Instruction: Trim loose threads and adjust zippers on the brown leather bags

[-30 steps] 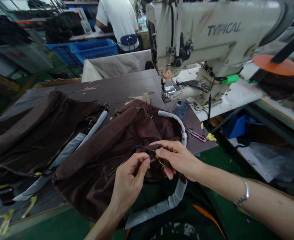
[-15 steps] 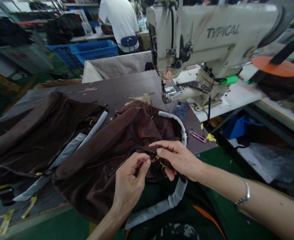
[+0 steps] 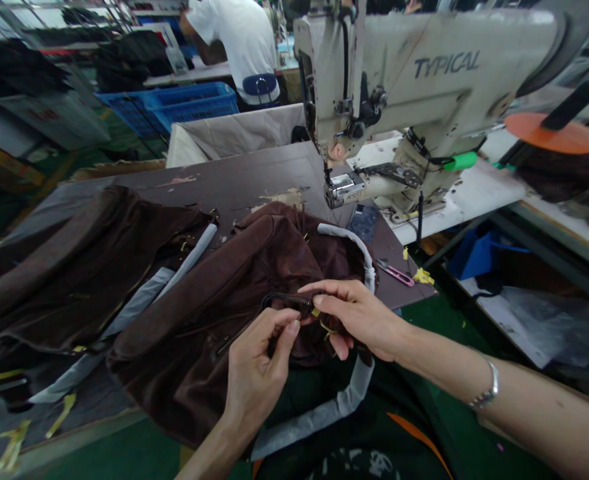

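Two hands work at lower center: the left hand [image 3: 257, 380] pinches a dark zipper [image 3: 287, 301] between thumb and fingers, and the right hand [image 3: 357, 320] grips its far end, atop a brown leather jacket [image 3: 199, 320] lying on the surface [image 3: 234, 173].

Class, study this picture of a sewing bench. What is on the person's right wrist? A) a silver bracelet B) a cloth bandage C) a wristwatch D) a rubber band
A: a silver bracelet circles the wrist behind the right hand, which is over the brown jacket.
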`<move>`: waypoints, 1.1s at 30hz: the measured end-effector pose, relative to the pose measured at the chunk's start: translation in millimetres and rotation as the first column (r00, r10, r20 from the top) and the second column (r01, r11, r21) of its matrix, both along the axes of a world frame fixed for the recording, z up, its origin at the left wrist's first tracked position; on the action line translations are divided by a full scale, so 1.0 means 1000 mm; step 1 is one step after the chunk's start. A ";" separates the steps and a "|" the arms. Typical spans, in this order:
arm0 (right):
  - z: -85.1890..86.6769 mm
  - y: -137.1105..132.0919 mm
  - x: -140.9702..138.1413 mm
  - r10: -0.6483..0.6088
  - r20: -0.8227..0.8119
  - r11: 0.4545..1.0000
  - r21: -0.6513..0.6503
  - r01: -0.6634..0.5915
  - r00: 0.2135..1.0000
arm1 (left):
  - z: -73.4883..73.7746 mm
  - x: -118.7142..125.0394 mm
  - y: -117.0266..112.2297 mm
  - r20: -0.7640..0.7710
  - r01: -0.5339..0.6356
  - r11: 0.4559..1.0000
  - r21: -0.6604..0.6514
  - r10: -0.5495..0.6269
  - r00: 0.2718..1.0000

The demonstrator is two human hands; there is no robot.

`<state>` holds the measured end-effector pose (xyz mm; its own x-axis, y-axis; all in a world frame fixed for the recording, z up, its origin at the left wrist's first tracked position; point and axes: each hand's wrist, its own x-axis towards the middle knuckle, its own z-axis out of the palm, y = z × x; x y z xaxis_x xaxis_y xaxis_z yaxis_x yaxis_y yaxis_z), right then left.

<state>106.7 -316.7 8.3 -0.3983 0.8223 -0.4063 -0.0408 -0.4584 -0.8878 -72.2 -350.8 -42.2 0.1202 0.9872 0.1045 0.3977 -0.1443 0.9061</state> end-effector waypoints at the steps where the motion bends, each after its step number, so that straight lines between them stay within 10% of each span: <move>1: 0.001 0.000 0.000 -0.001 -0.002 1.000 -0.008 0.001 1.000 | 0.000 0.000 0.000 0.003 -0.002 1.000 0.005 0.002 1.000; 33: 0.002 0.002 0.002 -0.011 0.023 0.999 0.048 0.010 1.000 | 0.015 0.000 0.006 -0.190 0.015 0.993 0.113 0.007 0.982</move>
